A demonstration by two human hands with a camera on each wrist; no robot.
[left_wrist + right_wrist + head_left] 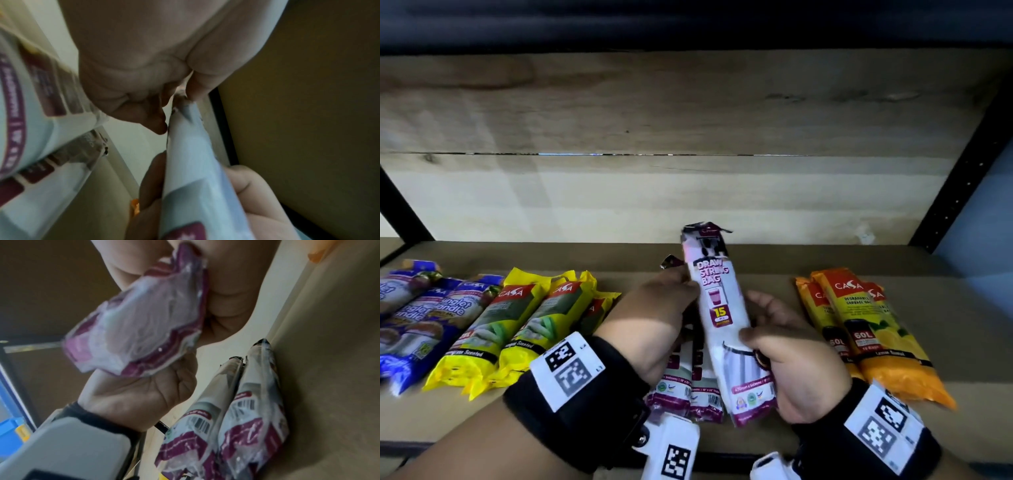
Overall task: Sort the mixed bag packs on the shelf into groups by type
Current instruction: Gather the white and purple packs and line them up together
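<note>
My right hand (787, 356) is curled round the lower half of the drawstring bag pack (719, 318), thumb across its printed front, fingers behind. My left hand (654, 322) meets the same pack higher up, fingertips pinching its left edge beside the "DRAW STRING BAG" lettering. Both wrists angle inward and carry black straps with coded white tags. The pack stands nearly upright, top leaning slightly left, lifted off the shelf board (756, 270).

All positions below refer to the held pack. Directly beneath and just left of it, two matching maroon-and-white packs (685, 387) lie flat on the board. Further left lie the yellow packs (517, 329), and beyond them the blue packs (417, 318). To the right, apart from the right hand, lie the orange packs (866, 329), overlapping one another.

The left wrist view alone shows the pinch: the left thumb and fingertips (158, 123) close on the pack's thin edge. The right wrist view alone shows the pack's crumpled bottom seal (131, 331) hanging free above the left palm, with the two flat packs' barcoded ends side by side. Both wrist views are blurred.
</note>
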